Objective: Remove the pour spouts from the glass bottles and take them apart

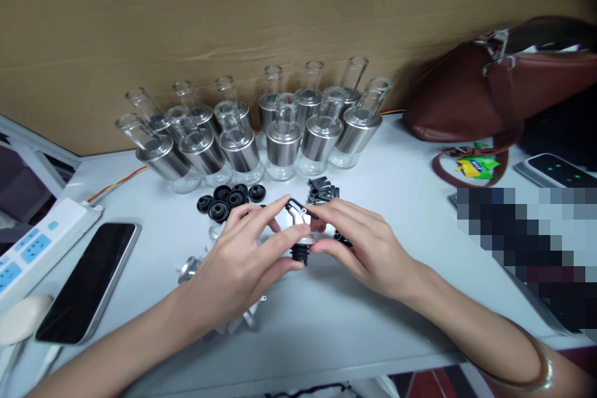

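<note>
A silver pour spout with a black ribbed stopper and a black flap at its top is held between both hands above the table. My left hand grips it from the left, fingertips at the flap and body, thumb by the stopper's bottom. From the right, my right hand pinches its side, with fingers at the flap and thumb near the collar. Loose silver spout parts lie partly hidden under my left hand. Round black stoppers and a pile of small black flaps lie just beyond the hands.
Several glass bottles with steel sleeves stand before a cardboard wall. On the left are a phone and a power strip. A brown bag and a green-yellow wrapper are on the right.
</note>
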### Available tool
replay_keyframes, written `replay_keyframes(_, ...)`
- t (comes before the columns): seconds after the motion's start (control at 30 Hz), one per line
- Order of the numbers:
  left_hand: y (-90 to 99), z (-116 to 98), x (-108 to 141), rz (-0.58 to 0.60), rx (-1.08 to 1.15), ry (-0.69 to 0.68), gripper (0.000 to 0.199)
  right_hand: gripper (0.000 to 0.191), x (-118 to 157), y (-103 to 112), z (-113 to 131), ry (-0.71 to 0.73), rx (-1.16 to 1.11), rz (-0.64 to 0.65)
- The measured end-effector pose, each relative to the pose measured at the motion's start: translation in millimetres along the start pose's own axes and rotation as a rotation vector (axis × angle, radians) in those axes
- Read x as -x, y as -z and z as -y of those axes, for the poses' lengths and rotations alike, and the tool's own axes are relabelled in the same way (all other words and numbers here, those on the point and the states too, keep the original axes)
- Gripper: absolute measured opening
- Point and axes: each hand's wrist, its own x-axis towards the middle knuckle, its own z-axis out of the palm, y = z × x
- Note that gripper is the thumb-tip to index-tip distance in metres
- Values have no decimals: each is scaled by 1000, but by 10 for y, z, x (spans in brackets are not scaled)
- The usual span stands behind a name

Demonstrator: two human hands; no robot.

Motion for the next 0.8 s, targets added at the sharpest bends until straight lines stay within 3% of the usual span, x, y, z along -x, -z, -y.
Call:
replay_keyframes(0.17,22,5,-2,39,35,-4,23,19,4,-26,27,63,-15,30)
replay_keyframes(0.5,-8,-17,13,70,37,-18,21,13,0,19,-5,24,-130,92)
replay_keyframes(0.8,-21,-39,0,116,30,-32,24,28,3,-11,36,-149,-159,41)
